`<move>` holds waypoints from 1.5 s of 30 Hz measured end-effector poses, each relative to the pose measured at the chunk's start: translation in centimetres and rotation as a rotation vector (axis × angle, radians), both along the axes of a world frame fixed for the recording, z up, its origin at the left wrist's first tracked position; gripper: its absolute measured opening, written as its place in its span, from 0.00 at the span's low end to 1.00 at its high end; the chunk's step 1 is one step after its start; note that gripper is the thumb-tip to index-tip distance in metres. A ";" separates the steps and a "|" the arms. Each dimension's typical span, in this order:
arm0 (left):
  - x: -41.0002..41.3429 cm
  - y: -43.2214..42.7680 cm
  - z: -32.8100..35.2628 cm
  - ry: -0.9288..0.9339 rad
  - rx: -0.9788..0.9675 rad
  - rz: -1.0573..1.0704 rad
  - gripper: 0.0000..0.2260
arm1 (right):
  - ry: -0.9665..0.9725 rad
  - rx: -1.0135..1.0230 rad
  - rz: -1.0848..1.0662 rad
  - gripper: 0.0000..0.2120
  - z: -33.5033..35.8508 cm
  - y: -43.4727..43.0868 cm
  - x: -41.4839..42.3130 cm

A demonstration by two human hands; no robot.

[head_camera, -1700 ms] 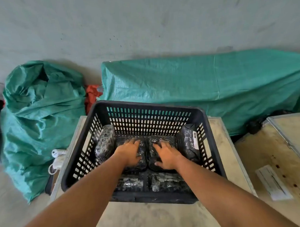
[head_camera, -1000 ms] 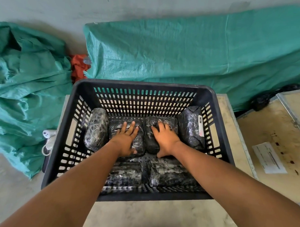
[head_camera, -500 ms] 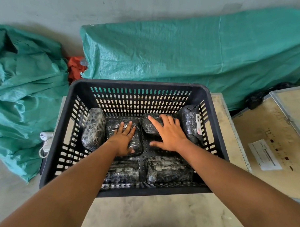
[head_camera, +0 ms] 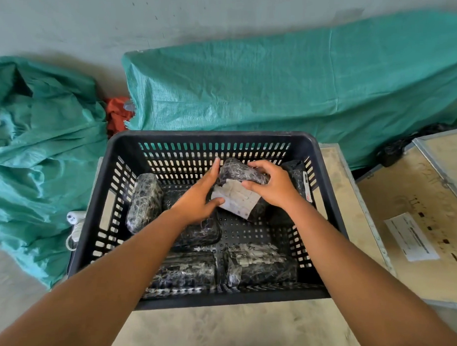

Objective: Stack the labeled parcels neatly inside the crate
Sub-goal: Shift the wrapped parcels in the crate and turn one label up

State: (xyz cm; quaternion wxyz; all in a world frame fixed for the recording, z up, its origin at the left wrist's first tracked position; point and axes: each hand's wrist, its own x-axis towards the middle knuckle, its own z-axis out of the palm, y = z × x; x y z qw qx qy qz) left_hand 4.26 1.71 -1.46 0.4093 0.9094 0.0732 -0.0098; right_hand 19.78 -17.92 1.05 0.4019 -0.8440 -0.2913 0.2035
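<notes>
Both hands, left hand (head_camera: 197,199) and right hand (head_camera: 272,188), hold a black plastic-wrapped parcel with a white label (head_camera: 238,190), fingers closed around it, tilted above the slotted black plastic crate (head_camera: 208,137). Five wrapped parcels already lie inside; this one remains unplaced.

- Both bare forearms rise from the lower corners of the frame and converge near its centre.
- The left hand (head_camera: 197,199) is tipped on edge, fingers extended toward the top of the frame, thumb curled in to the right.
- The right hand (head_camera: 272,187) is cupped palm-down, fingers curled leftward, thumb underneath, opposite the left hand.
</notes>
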 end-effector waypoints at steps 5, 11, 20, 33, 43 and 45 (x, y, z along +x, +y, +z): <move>0.3 0.3 0.3 0.048 0.026 -0.080 0.43 | 0.183 0.062 0.000 0.25 0.7 -0.1 0.7; 0.2 -0.1 -0.2 0.170 -0.082 0.011 0.37 | 0.030 0.104 -0.060 0.21 0.9 0.3 -0.7; 1.1 -1.4 -1.1 0.220 -0.347 0.114 0.33 | 0.122 -0.330 0.129 0.53 -0.1 0.3 -1.1; 2.9 -4.4 -3.6 0.357 -0.264 0.181 0.41 | 0.021 -0.666 0.142 0.56 -2.0 1.8 -2.5; 3.5 -7.7 -4.0 0.634 0.096 0.103 0.38 | -0.042 -0.679 0.154 0.39 -1.6 1.4 -2.8; 3.2 -7.9 -3.9 0.599 0.129 0.083 0.37 | -0.029 -0.517 0.087 0.34 -0.4 1.1 -2.6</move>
